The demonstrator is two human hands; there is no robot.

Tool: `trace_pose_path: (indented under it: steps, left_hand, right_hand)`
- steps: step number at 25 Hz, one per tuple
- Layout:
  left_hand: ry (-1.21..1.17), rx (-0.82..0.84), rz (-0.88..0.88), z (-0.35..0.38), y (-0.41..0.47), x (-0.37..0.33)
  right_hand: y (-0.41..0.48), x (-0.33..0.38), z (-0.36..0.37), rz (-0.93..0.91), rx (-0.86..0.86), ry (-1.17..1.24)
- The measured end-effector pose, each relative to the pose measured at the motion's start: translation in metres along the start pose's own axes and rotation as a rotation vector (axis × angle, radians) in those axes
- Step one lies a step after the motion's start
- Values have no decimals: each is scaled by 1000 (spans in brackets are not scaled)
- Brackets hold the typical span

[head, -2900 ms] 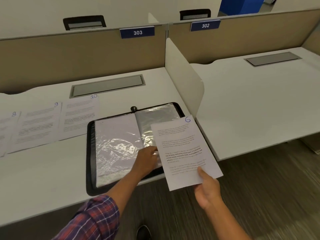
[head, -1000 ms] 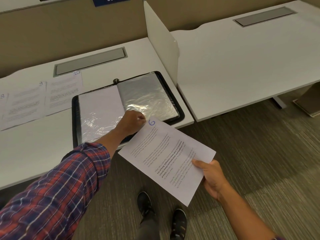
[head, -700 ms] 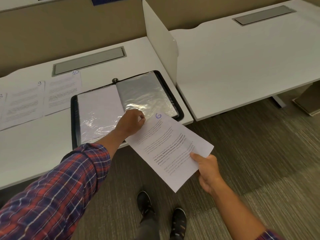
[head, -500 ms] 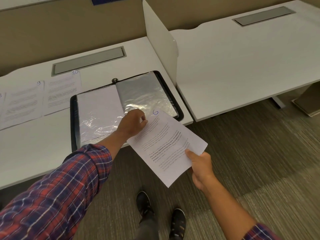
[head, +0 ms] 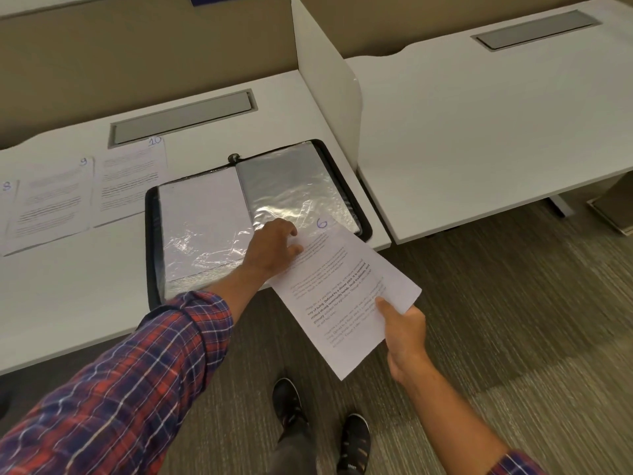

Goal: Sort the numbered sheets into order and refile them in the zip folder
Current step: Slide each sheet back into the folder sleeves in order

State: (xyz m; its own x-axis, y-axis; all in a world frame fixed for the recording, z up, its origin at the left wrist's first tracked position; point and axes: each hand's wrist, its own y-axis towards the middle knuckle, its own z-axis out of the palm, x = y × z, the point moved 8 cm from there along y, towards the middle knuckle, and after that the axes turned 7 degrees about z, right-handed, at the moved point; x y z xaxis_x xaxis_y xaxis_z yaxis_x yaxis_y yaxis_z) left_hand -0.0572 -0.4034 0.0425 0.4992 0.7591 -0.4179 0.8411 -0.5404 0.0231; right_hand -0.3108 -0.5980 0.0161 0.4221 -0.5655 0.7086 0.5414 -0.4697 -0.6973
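Far left on the white counter (head: 68, 286): three white printed sheets laid flat in a row, hand-numbered in blue, sheet 8 (head: 7, 214) cut by the frame edge, sheet 9 (head: 51, 204), sheet 10 (head: 132, 180).

Just right of them, the black zip folder (head: 150, 252) lies open flat near the counter's front edge. Its left clear plastic sleeve (head: 202, 217) shows a white page inside. The right clear plastic sleeve (head: 291, 186) looks grey and glossy; contents cannot be told.

Left hand (head: 274, 248), in a plaid cuff, is at the near edge of the right sleeve. Its fingers (head: 291, 250) are bent and bunched, the thumb on the top corner of the white printed sheet marked 6 (head: 342, 289). What they pinch, sleeve or sheet, I cannot tell.

Sheet 6 is tilted, its top edge over the folder's near right corner, the rest out past the counter above the carpet. Right hand (head: 404, 330) pinches its lower right edge, thumb on top.
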Motion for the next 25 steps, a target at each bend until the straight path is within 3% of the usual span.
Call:
trace_pose_path:
  steps: [3, 6, 8, 11, 19, 25]
  left_hand:
    - [-16, -16, -41, 0, 3, 7]
    - [-10, -26, -28, 0, 3, 7]
    - [14, -39, -6, -1, 4, 6]
    - [48, -50, 13, -1, 7, 6]
    - [41, -109, -15, 3, 4, 14]
    - [-200, -187, -81, -10, 9, 32]
  right_hand:
    - [4, 17, -11, -213, -181, -275]
    - [-9, 49, 13, -660, -296, -669]
    - [-18, 60, 54, -928, -167, -807]
    - [-17, 52, 115, -1163, 92, -1015]
    - [19, 31, 192, -1350, 347, -1479]
    - [60, 13, 202, -1131, 352, -1826]
